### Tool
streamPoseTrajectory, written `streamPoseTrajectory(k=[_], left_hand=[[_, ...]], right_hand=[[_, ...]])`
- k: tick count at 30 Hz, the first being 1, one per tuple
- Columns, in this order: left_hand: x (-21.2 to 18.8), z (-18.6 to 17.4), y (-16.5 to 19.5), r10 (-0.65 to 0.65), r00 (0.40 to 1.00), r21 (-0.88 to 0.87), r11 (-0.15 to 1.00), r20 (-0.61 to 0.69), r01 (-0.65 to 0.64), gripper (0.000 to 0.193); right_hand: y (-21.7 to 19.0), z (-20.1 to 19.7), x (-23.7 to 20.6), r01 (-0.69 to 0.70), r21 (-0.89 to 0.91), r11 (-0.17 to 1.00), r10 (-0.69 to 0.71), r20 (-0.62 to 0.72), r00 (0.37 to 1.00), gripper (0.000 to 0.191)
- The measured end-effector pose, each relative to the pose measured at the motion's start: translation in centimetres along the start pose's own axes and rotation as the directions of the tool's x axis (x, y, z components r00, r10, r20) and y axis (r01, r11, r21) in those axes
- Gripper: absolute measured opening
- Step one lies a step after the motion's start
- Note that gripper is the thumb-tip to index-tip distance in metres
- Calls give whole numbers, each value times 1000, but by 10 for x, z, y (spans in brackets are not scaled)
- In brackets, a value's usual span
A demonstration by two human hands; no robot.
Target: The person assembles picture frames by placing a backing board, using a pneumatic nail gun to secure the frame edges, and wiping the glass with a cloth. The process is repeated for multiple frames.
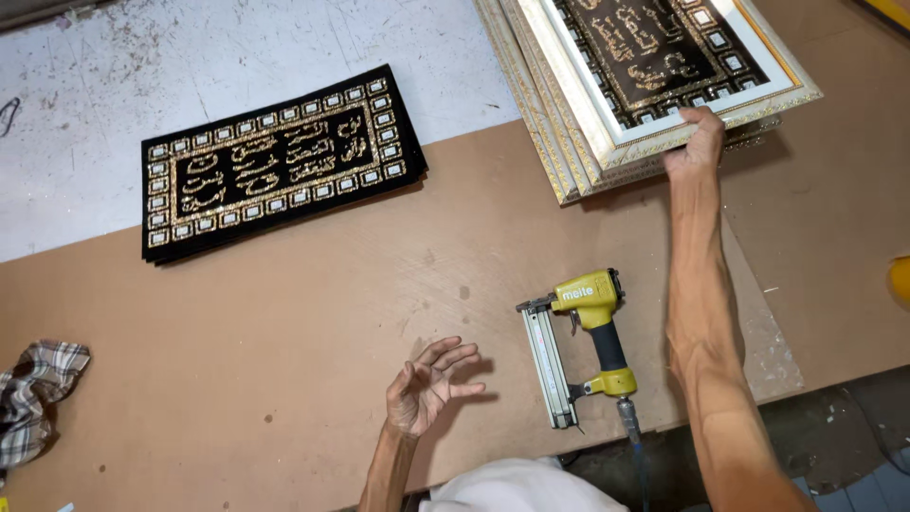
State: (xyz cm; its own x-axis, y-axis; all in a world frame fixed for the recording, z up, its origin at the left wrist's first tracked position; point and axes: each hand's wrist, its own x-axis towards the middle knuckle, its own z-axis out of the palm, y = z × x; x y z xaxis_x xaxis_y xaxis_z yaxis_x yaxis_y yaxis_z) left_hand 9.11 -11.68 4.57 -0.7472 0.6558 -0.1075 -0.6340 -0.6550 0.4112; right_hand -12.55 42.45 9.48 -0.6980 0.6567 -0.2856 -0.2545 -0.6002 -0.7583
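Nearest me, my left hand [427, 384] hovered above the brown board [284, 360] with its palm up and fingers spread loose, holding nothing. The board was flat, matte and scuffed, like hardboard or thick card. Just right of that open hand lay a pneumatic stapler [580, 346], yellow body with a black grip and a long grey metal magazine; its magazine ran roughly away from me, and an air hose left its base toward the near edge. Far left of the hand, at the board's edge, sat a crumpled plaid cloth [33, 393].

Farther out, my right arm stretched well past the stapler, and my right hand [697, 142] had closed on the near corner of the top framed panel [664, 66], thumb side over the frame's lip. That frame was rectangular, with a gold ornate moulding outside, a white inner band, and a black velvety panel carrying glittering gold script and small pale square tiles round the border. It lay flat on a stack of frames [569, 161], fanned so their gilt edges showed below and left of my grip. Its long axis ran diagonally, from the gripped corner up and away out of view.

Beyond and left of both hands lay unframed black panels [280, 161], same gold work, long axis tilted slightly, half on the board and half on the grey-white worn tabletop [142, 57].
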Motion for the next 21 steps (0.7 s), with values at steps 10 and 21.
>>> streamPoseTrajectory(k=[10,21], left_hand=[[-50,12,-3,62,993,79,995,-100,-54,81],[-254,-50,222,909,288,749,412,-301,-518,20]], right_hand=[[-32,-20,-55,-57,-818,572,72,-19,997,64],[207,98,-224,-4,-623,782,387,481,787,20]])
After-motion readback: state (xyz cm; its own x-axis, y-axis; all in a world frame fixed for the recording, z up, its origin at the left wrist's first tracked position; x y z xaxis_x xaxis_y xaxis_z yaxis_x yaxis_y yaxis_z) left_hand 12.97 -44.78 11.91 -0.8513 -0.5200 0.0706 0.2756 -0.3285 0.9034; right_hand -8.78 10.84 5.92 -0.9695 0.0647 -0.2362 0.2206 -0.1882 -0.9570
